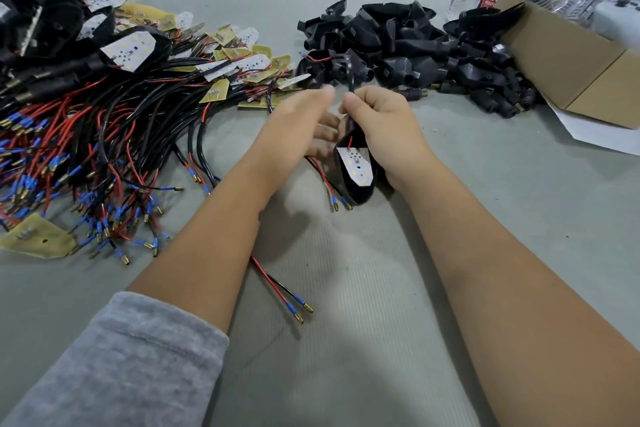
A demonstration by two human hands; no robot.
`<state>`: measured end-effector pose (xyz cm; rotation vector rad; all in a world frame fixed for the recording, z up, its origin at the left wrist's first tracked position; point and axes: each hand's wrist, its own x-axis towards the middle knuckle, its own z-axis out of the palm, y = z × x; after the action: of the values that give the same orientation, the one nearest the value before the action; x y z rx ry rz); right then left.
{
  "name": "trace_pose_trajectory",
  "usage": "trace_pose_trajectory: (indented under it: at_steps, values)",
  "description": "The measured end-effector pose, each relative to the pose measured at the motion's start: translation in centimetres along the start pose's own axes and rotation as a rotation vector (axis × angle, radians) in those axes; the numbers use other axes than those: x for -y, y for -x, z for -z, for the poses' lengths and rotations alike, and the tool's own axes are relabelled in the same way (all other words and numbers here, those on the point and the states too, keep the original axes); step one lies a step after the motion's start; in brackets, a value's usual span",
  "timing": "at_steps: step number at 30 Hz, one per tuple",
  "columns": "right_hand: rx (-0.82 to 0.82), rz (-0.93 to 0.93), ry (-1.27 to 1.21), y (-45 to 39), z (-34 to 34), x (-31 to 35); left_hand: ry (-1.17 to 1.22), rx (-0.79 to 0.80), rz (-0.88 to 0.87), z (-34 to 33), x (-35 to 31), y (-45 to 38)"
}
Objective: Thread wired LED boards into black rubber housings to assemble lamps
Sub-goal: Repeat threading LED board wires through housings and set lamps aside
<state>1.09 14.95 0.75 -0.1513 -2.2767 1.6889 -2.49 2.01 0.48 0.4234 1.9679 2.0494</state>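
The black rubber lamp housing (356, 180) is held just above the middle of the grey worktop (381, 288), its long axis running from the person toward the far edge — wide mouth nearest the person, narrow neck far.

The right hand (384, 128) is curled round the upper part of the housing and grips it; the thumb and forefinger are pinched near the neck, seemingly on a black cable (351, 80) rising from it.

The left hand (301, 121) lies just beside the housing on its left, fingers reaching toward it; whether they grasp anything cannot be told.

The white LED board with yellow chips (356, 165) already sits in the mouth, tapering toward the neck.

Red and black leads with blue-sleeved brass terminals (332, 191) trail out on the housing's left side. The coming move seems to turn on that axis — the cable likely needs drawing out through the neck, and the right hand is nearer it.
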Motion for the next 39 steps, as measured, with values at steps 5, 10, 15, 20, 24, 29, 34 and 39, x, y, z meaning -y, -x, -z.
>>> trace_pose_trajectory:
  at_steps: [5, 10, 15, 20, 24, 29, 34, 39]
  values:
    - [0.296, -0.014, -0.011, 0.8, -0.2, 0.5, 0.519, -0.184, 0.098, 2.1, -0.5, -0.8]
    - [0.423, -0.112, -0.122, 1.1, 0.6, 0.7, 0.757, -0.22, 0.082, 4.1, -0.6, -0.7]
    - [0.492, -0.111, -0.154, 1.1, 0.9, 0.9, 0.515, -0.163, 0.141, 3.3, -0.3, -0.7]
    - [0.577, -0.131, -0.138, 1.3, 0.8, 1.1, 0.647, -0.074, 0.137, 3.4, -0.4, -0.6]
    - [0.591, -0.108, -0.07, 1.3, 0.9, 1.1, 0.793, -0.164, 0.141, 3.5, -0.4, -0.9]
    - [0.585, -0.122, -0.022, 1.2, 1.1, 1.3, 0.924, -0.252, 0.109, 3.5, -0.3, -1.2]
    - [0.573, -0.153, -0.142, 1.0, 1.5, 1.0, 1.11, -0.349, 0.064, 4.1, -0.2, -1.2]
    - [0.582, -0.153, -0.164, 0.7, 1.6, 0.8, 1.091, -0.381, 0.022, 3.7, -0.2, -1.1]
